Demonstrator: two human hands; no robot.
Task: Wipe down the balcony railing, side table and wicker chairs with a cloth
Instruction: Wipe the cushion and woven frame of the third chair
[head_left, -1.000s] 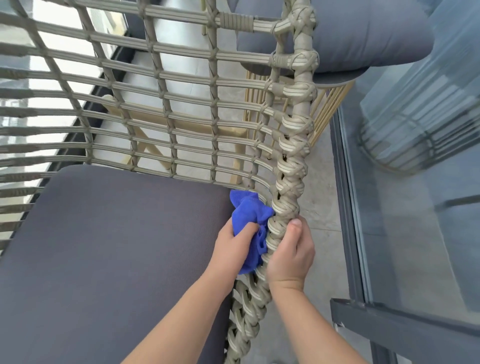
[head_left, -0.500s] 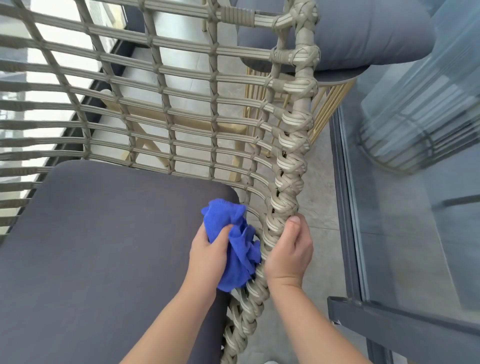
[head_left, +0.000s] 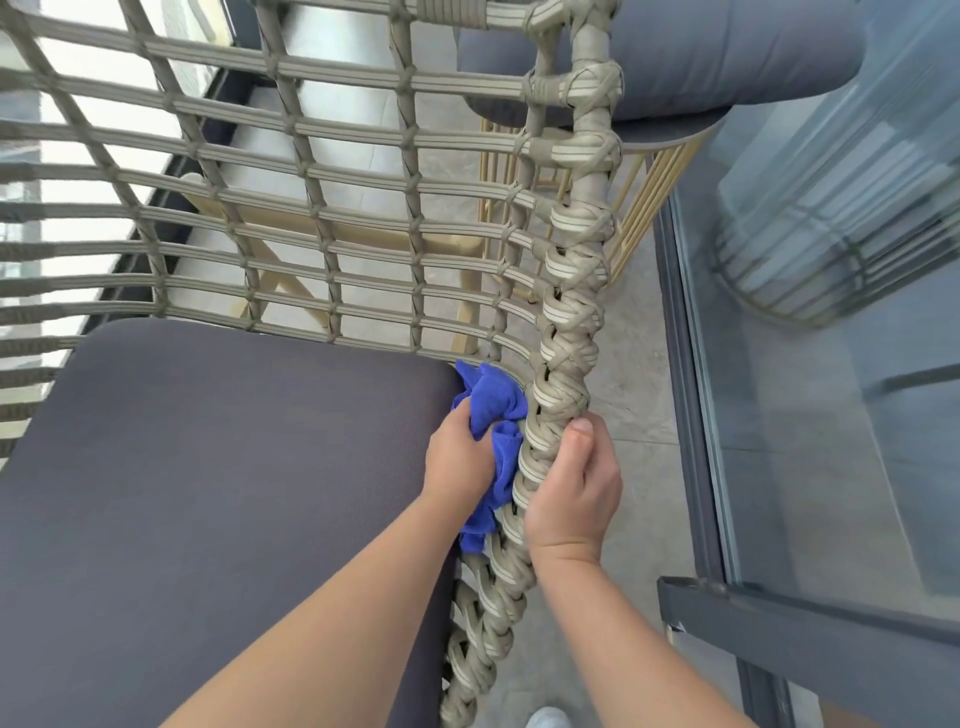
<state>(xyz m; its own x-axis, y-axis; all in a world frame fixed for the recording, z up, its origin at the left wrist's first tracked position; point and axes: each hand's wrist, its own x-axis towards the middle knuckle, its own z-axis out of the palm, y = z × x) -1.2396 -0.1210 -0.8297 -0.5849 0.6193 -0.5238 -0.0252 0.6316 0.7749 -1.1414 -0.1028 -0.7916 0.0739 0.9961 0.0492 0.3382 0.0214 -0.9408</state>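
A beige wicker chair fills the view, with a braided arm rail (head_left: 569, 322) running down the middle and a dark grey seat cushion (head_left: 218, 493) on the left. My left hand (head_left: 460, 457) grips a bunched blue cloth (head_left: 493, 410) and presses it against the inner side of the rail, by the cushion's corner. My right hand (head_left: 571, 493) grips the rail from the outer side, thumb up.
A glass panel with a dark metal frame (head_left: 696, 415) stands close on the right. A second wicker chair with a grey cushion (head_left: 701, 52) sits behind. A pale wooden table (head_left: 363, 234) shows through the chair's weave. The floor is grey tile.
My left hand pulled the cloth away from the rail toward the cushion, then moved it back against the rail's inner side. My right hand kept its hold on the rail.
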